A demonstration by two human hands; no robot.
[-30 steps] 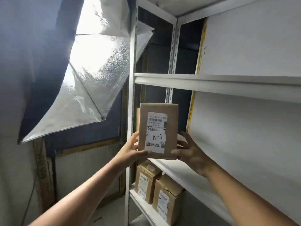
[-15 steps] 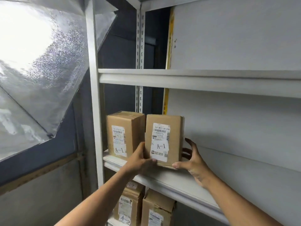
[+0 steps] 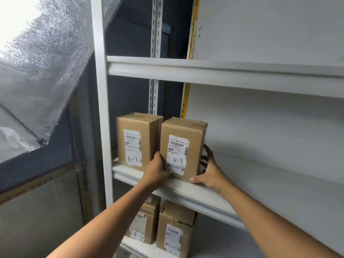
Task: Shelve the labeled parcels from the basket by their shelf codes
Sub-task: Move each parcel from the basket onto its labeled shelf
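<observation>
A brown cardboard parcel (image 3: 183, 148) marked "A-1" is seen standing upright on the middle shelf (image 3: 204, 194) of a white metal rack, close to the shelf's front lip. It is held between both hands. The left hand (image 3: 157, 174) is pressed against the parcel's lower left front edge, with the thumb laid across the corner of the white label and the remaining fingers hidden between the two boxes. The right hand (image 3: 209, 171) is set against the parcel's right side, fingers spread and extended upward along the wall of the box, thumb stretched along the shelf surface at the box's lower right corner. Neither hand is closed tight; the box is clamped from both sides rather than wrapped.

Just beside it to the left, a second parcel (image 3: 136, 139) labelled "A-1" is seen upright on the same shelf; whether the two touch cannot be told.

On the lower shelf (image 3: 141, 247), two more parcels are noted: a left lower parcel (image 3: 144, 223) marked "A-2" and a right lower parcel (image 3: 175, 230) whose code is partly cut off.

The upper shelf (image 3: 223, 71) is visible above. A silver reflective umbrella (image 3: 42, 67) is seen at left.
</observation>
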